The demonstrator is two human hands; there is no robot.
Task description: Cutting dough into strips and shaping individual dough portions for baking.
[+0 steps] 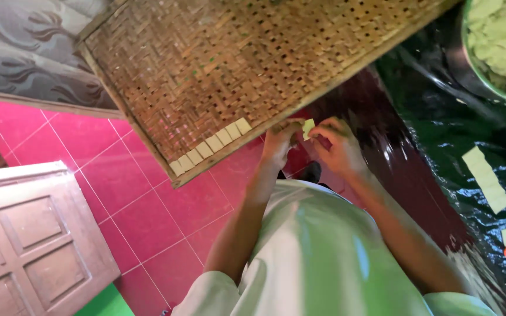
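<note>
Together, both hands pinch one small pale green dough square [308, 127] at the near edge of the woven bamboo tray [253, 64]. Left hand [279, 143] has its fingers closed on the square's left side, right hand [338, 146] has its fingers closed on the right. At nine o'clock from the hands, a row of dough squares [211, 146] lines the tray's rim. At two o'clock sits a green bowl of dough [502, 44].

pale dough sq [308, 127] btwn fingertips
</note>
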